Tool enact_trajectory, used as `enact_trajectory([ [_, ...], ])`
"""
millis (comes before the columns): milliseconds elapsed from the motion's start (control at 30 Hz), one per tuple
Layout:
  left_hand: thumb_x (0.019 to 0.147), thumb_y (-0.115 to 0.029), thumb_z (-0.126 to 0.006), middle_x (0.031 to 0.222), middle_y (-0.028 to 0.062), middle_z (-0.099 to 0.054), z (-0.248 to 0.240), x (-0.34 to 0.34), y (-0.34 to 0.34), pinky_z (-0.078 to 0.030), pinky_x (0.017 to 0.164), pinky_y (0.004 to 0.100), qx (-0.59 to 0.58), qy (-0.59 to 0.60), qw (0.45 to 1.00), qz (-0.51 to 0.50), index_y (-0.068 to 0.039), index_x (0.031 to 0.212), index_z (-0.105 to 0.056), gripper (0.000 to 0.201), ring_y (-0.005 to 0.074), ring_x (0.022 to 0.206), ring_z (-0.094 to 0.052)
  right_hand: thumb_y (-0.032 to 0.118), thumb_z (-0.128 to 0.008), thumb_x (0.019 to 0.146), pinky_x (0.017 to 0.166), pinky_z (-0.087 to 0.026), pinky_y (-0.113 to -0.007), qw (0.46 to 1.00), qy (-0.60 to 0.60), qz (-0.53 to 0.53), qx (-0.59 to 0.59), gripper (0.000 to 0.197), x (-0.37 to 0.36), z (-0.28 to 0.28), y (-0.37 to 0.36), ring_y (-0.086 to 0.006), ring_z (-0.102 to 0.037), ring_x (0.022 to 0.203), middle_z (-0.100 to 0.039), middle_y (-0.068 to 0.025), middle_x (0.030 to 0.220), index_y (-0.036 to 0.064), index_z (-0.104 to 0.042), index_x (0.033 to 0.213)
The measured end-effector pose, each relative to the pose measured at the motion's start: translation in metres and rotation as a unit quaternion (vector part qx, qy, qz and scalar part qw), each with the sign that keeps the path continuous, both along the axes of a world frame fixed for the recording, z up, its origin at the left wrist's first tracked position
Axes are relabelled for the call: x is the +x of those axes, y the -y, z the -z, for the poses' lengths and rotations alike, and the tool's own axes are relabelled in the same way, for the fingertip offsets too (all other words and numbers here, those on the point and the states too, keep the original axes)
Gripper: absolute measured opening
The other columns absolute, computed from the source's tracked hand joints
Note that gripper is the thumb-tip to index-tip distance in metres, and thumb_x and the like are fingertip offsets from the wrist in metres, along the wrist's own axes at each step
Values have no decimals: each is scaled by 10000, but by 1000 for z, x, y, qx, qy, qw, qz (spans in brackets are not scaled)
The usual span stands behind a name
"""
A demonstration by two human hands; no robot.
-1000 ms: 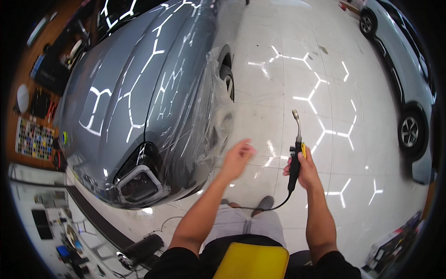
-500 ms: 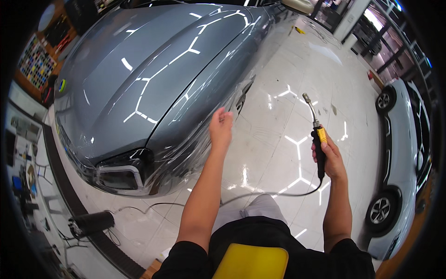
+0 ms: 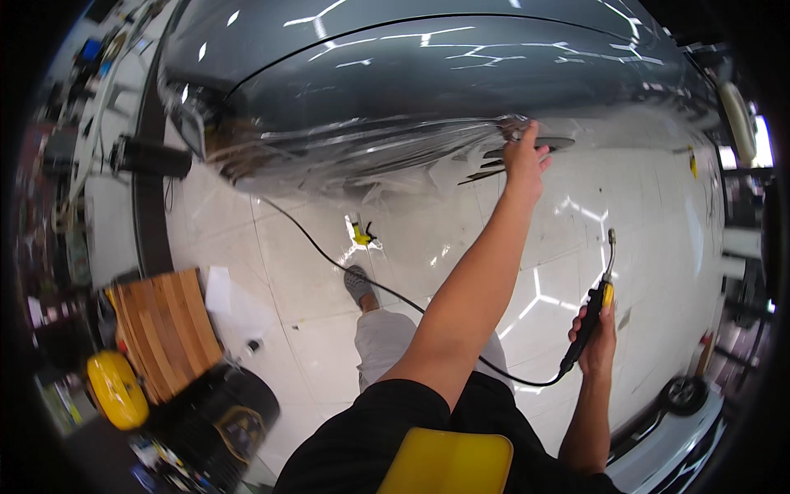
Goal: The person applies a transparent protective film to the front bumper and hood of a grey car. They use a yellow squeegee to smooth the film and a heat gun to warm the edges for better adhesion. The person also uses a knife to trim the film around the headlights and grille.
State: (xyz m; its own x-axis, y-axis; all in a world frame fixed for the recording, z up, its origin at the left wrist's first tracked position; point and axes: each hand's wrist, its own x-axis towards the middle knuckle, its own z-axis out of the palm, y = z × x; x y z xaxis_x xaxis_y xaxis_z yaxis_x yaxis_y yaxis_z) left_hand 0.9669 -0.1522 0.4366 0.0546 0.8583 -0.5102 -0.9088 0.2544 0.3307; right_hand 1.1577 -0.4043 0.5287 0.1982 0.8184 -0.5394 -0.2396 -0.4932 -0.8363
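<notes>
My right hand (image 3: pixel 599 339) is wrapped round the black and yellow handle of a gas torch (image 3: pixel 583 336), its bent metal nozzle pointing up and away from me. A black hose (image 3: pixel 383 288) trails from the handle's lower end to the left. Stretched out ahead, my left arm brings my left hand (image 3: pixel 523 165) to the loose lower edge of clear film (image 3: pixel 354 156) that hangs wrinkled along the side of the grey car (image 3: pixel 428 74). Some fingers of that hand are apart, with nothing plainly in them. Whether its fingertips touch the film I cannot make out.
On the tiled floor before the car stands a small yellow and black thing (image 3: pixel 362 235), by my foot (image 3: pixel 357 284). A black cylinder (image 3: pixel 150 158), a wooden slatted top (image 3: pixel 169 321) and a black drum (image 3: pixel 243 416) are at left. Another car (image 3: pixel 671 440) stands at lower right.
My view has turned left to right along the car's side, now facing it squarely. My left hand has reached farther out to the film's edge. The torch stays in my right hand, nozzle now more upright.
</notes>
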Motion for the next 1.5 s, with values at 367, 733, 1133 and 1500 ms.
enact_trajectory([
  [367,819,-465,-601,1155,181,-623,93,-119,220,-454,905,515,98,-763,470,433,-69,1200,-571,550,338,1072,-603,631,-520,876,427,-400,-263,995,-74,-44,40,531,14,-1,39,-111,-456,545,-433,10,686,104,-464,838],
  [733,975,-396,-360,746,237,-641,34,-317,403,-477,781,521,-43,-796,575,187,-20,717,-655,543,421,773,-628,272,-415,1015,446,-333,-240,847,-156,-176,476,360,-27,-216,-47,-110,-366,636,-385,-89,920,-57,-365,1153],
  [1133,974,-253,-423,696,226,-571,-31,-357,378,-424,667,510,81,-736,672,-15,5,696,-542,397,428,713,-551,489,-530,930,376,-381,-202,822,-70,-402,398,691,-335,-260,-67,-75,-454,490,-476,-34,758,-22,-343,1355],
  [1500,904,-188,-584,725,140,-562,-124,-537,386,-472,631,410,54,-830,553,-50,-23,752,-566,224,328,719,-560,179,-627,902,561,-515,-292,668,62,-722,168,567,-668,-60,-60,-167,-618,757,-590,-87,894,79,-353,1389],
])
